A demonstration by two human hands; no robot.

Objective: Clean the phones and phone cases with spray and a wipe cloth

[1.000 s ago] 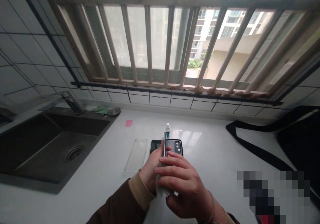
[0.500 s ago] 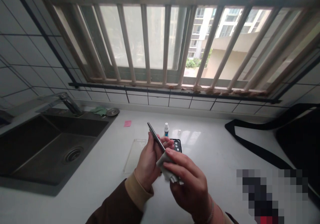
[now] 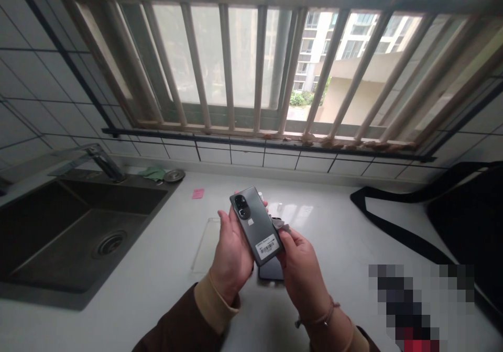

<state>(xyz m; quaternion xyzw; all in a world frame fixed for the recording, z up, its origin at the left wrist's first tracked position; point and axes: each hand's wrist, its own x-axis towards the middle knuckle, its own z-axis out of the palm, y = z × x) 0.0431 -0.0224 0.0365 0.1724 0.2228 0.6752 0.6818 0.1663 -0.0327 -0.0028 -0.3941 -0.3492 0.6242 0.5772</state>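
A dark grey smartphone (image 3: pixel 257 226) is held tilted above the counter, its back facing up with a camera bump and a white barcode label. My left hand (image 3: pixel 231 250) supports it from beneath, the thumb apart along the left side. My right hand (image 3: pixel 301 257) is closed on a crumpled grey cloth (image 3: pixel 281 223) at the phone's right edge. Below lies a second dark phone or case (image 3: pixel 271 274), mostly covered by the hands. To the left, a clear phone case (image 3: pixel 206 244) lies flat, partly behind my left hand. A small bottle's white cap (image 3: pixel 260 195) peeks out behind the phone.
A pink sticky note (image 3: pixel 198 194) and a small clear piece (image 3: pixel 280 206) lie farther back. The sink (image 3: pixel 84 226) and tap (image 3: pixel 104 163) are at left, with a green cloth (image 3: pixel 153 173) and metal strainer (image 3: pixel 174 176). A black bag (image 3: pixel 467 216) with a strap sits right.
The phone has turned from edge-on to showing its back. My right hand and the cloth have shifted to its right edge.
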